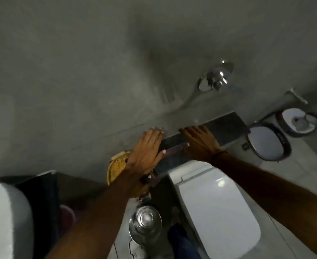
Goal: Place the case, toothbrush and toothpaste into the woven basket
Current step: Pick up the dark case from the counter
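Note:
The yellow woven basket (116,167) sits at the left end of a dark stone ledge (226,126) above the toilet, mostly hidden under my left forearm. My left hand (148,148) lies flat, palm down, on the ledge against the grey wall. My right hand (198,142) lies flat beside it, fingers spread. A thin brownish strip (174,148) shows between the two thumbs, too blurred to identify. Neither hand grips anything. I cannot pick out the case, toothbrush or toothpaste. Small items (145,197) show under my left wrist, unclear.
A white toilet lid (215,204) lies below the ledge. A shiny steel bin (145,221) stands to its left, a white basin (4,212) at far left. Chrome fittings (215,77) stick out from the wall. Two dark-rimmed white containers (268,142) (298,121) stand at right.

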A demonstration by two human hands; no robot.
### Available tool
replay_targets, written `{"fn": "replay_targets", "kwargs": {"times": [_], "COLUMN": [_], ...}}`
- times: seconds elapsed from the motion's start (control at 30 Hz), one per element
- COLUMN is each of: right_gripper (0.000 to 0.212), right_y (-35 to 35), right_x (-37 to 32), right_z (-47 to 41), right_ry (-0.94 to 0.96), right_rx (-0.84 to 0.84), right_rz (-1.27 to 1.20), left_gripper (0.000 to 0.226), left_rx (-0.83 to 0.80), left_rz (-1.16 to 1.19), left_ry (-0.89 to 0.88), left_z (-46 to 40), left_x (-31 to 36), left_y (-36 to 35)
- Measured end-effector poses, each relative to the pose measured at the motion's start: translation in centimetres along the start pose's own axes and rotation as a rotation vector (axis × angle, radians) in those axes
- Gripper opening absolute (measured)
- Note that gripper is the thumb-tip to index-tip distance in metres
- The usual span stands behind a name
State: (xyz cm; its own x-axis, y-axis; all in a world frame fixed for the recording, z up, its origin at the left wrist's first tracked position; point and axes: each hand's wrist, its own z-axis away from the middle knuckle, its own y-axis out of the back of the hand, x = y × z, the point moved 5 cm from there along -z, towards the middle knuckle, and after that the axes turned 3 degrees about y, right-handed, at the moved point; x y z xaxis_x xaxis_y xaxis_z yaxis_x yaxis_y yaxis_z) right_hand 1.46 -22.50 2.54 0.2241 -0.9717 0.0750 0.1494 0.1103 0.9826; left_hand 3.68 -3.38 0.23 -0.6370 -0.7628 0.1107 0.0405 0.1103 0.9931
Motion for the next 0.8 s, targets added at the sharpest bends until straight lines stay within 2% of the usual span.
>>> {"fn": "replay_targets", "kwargs": {"times": [0.1,0.17,0.27,0.43,0.5,0.67,0.73,0.8], "right_gripper": [0.061,0.064,0.07,0.042,0.041,0.044,0.045,0.051], "right_y": [-6.7,-10.5,-14.7,-18.1,-18.1,-13.8,-11.2,-8.5], "right_x": [2.0,2.4,2.2,1.1,1.8,3.2,2.6,1.3], "right_z": [-2.8,-4.6,-7.1,-7.7,-7.0,-4.1,-2.8,-1.5], "right_ry": [-0.041,-0.028,0.005,0.055,0.034,-0.051,-0.097,-0.216], "right_rx": [-0.115,-0.209,-0.276,-0.257,-0.228,-0.108,-0.058,0.0], "right_rz": [-0.028,-0.05,-0.043,0.005,-0.041,-0.245,-0.351,-0.506], "left_gripper": [0.066,0.068,0.067,0.042,0.037,0.036,0.036,0.034], "left_rx": [-0.237,-0.331,-0.382,-0.38,-0.315,-0.173,-0.135,-0.082], "left_rz": [0.023,0.013,-0.068,-0.077,0.097,0.996,1.178,1.252], "left_ry": [0.098,0.156,0.176,0.191,0.249,0.667,0.771,0.835], "left_z": [-1.9,-2.4,-4.4,-6.2,-6.1,-3.4,-1.4,0.9], "left_x": [0.6,0.8,1.2,1.3,0.9,-0.3,-0.4,-0.7], "left_y": [-8.6,-12.5,-16.3,-18.7,-18.4,-13.5,-10.9,-8.3]}}
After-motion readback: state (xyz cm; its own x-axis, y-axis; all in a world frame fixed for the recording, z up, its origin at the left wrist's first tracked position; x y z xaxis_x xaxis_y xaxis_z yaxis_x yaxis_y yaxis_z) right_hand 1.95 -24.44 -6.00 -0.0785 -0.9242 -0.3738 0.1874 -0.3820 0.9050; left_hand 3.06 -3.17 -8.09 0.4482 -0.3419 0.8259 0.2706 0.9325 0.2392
